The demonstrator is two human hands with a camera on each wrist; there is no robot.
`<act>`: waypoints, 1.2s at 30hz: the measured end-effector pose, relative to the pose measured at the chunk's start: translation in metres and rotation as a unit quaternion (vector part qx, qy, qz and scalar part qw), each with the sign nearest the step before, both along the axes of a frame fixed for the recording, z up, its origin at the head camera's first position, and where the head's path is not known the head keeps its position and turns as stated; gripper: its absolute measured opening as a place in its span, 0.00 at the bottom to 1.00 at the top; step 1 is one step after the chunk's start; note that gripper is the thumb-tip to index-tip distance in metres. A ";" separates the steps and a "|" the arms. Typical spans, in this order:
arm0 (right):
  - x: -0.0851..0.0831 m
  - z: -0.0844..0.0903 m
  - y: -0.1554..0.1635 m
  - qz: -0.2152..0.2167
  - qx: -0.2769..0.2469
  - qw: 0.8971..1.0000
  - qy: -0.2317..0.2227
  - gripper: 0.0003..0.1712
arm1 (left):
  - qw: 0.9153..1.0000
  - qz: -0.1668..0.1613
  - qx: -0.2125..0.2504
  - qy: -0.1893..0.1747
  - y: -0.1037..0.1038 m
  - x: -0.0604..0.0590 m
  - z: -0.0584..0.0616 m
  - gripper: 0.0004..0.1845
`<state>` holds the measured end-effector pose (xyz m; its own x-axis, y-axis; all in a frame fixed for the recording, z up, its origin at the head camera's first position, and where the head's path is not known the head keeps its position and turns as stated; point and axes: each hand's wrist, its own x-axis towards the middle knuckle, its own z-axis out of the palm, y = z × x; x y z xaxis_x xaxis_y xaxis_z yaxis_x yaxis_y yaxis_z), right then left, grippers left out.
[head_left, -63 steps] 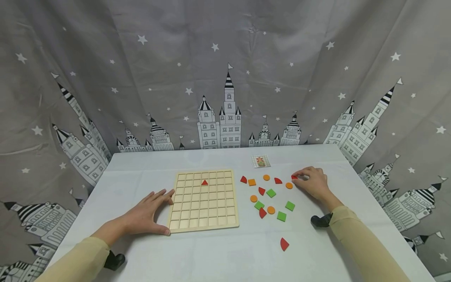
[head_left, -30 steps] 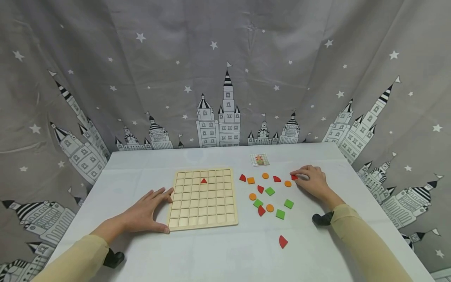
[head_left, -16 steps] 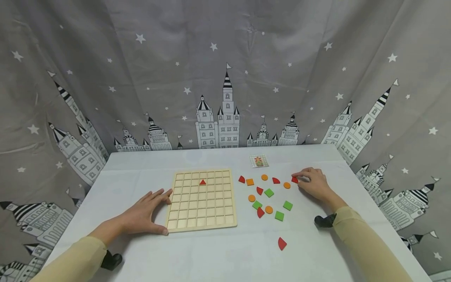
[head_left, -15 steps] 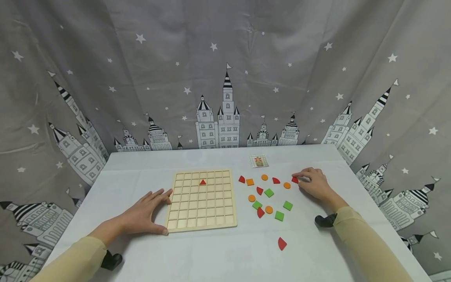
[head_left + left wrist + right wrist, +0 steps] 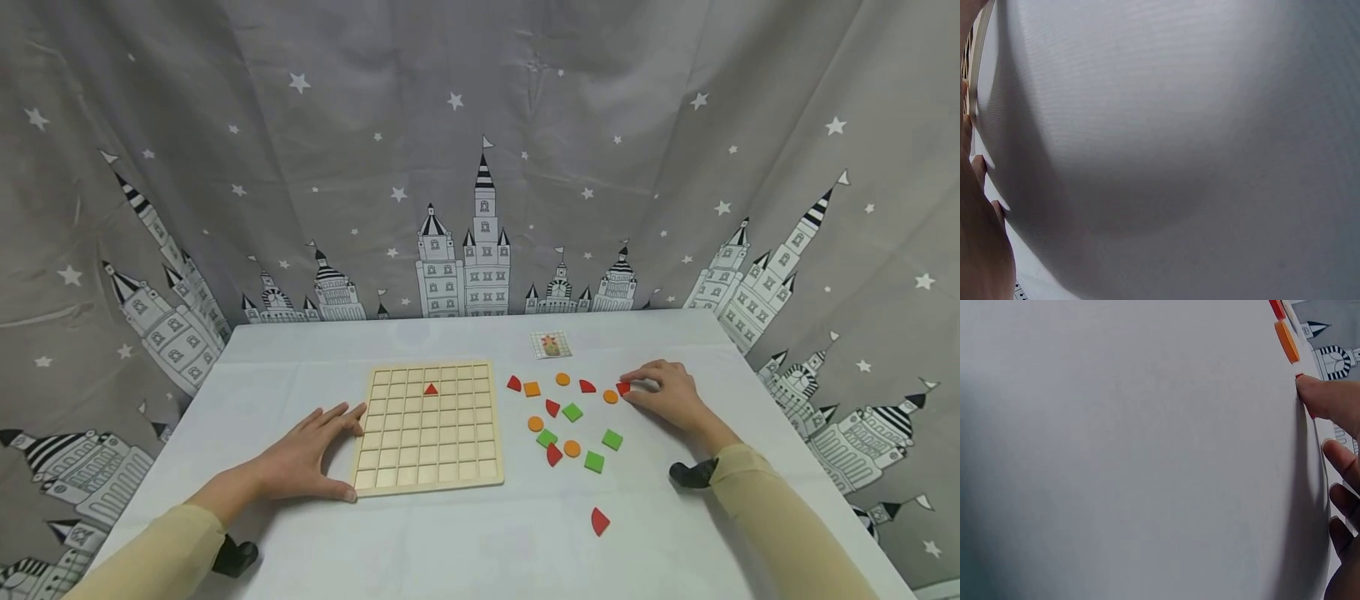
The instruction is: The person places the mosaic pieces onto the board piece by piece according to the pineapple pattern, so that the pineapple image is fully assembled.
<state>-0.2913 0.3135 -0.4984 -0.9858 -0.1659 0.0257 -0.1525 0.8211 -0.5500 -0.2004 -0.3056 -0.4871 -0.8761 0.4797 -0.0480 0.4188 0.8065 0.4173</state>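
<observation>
Red in colour, a small flat piece (image 5: 622, 387) lies on the white table (image 5: 465, 542), right of the scattered shapes and just beside an orange disc (image 5: 611, 397). The right hand (image 5: 663, 393) rests over it, fingers bent, with the fingertips (image 5: 628, 382) on the piece; whether it is pinched or only touched cannot be told from the head view. The right wrist view shows a fingertip (image 5: 1313, 387) pressed to the table with a sliver of red beneath it and an orange piece (image 5: 1286, 340) just beyond.

Left of that hand lie loose pieces, apart from one another: red quarter-round shapes (image 5: 513, 383), an orange square (image 5: 532, 389), further orange discs (image 5: 562, 379), and green squares (image 5: 573, 412). One red quarter-round piece (image 5: 599, 522) sits alone, nearer the person, well apart from the group.

Further left lies a pale wooden grid board (image 5: 427, 433), flat on the table. A red triangle (image 5: 431, 388) occupies one cell in the second row from the far edge. The left hand (image 5: 303, 457) lies flat beside the board's left edge, fingers extended and touching that edge near its front corner, holding nothing.

A small printed card (image 5: 551, 344) lies beyond the pieces. A grey curtain (image 5: 480, 167) printed with castles and stars hangs behind the table.
</observation>
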 end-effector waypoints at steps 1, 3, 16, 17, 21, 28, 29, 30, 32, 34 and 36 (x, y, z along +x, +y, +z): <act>-0.001 0.000 -0.001 0.002 0.002 1.000 0.000 0.20 | 1.000 0.001 0.000 0.000 0.000 0.000 0.000 0.51; -0.003 0.000 -0.003 0.007 0.003 1.000 -0.002 0.19 | 1.000 0.003 0.000 0.001 -0.001 0.001 -0.001 0.50; 0.002 -0.011 -0.017 0.002 -0.009 1.000 -0.011 0.15 | 1.000 0.010 0.008 -0.004 -0.009 0.017 -0.010 0.49; 0.002 -0.012 -0.018 0.004 -0.010 1.000 -0.006 0.15 | 1.000 0.011 0.010 -0.006 -0.009 0.018 -0.010 0.49; 0.004 -0.015 -0.020 0.008 -0.006 1.000 0.013 0.13 | 1.000 0.015 0.011 -0.014 -0.010 0.020 -0.012 0.49; 0.004 -0.011 -0.021 -0.003 -0.016 0.999 0.032 0.13 | 1.000 0.002 0.004 0.002 -0.006 0.012 -0.010 0.48; 0.003 -0.008 -0.023 -0.005 -0.021 0.999 0.034 0.13 | 1.000 -0.001 0.005 0.004 -0.006 0.011 -0.008 0.48; 0.002 -0.005 -0.025 -0.006 -0.024 0.999 0.037 0.14 | 1.000 -0.003 0.007 0.007 -0.005 0.009 -0.007 0.48; -0.001 0.004 -0.034 -0.003 -0.034 0.999 0.038 0.15 | 1.000 -0.005 0.008 0.007 -0.004 0.007 -0.005 0.48; -0.005 0.014 -0.049 0.011 -0.042 0.998 0.039 0.14 | 1.000 -0.004 0.004 0.008 -0.004 0.004 -0.003 0.48; -0.010 0.024 -0.067 0.032 -0.047 0.997 0.043 0.14 | 1.000 0.001 0.002 0.007 -0.003 0.002 -0.003 0.48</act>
